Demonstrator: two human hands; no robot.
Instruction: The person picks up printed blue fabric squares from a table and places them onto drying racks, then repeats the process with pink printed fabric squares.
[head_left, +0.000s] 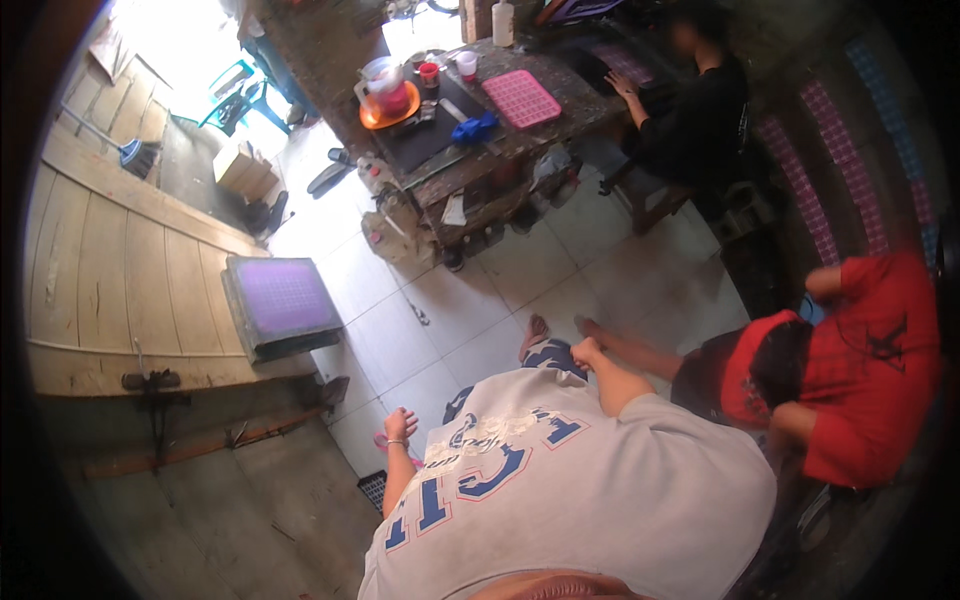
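My left hand point(400, 424), with a bracelet at its wrist, hangs beside my grey shirt; its fingers are loosely bent and apart, with nothing in them. My right hand point(587, 352) is in front of my body with its fingers closed, and nothing shows in it. Both hands are above the tiled floor point(460, 345), away from the worktable. Farther off to the left, a framed purple screen point(288, 296) rests at the edge of a wooden plank bench point(130, 290).
A stained worktable point(440, 175) holds a pink-filled jug point(388, 88), a pink patterned sheet point(522, 99) and a blue cloth point(474, 127). A person in black point(700, 120) sits there. Close on my right is a person in red point(870, 370). Dirty jerrycans point(395, 232) stand below the table.
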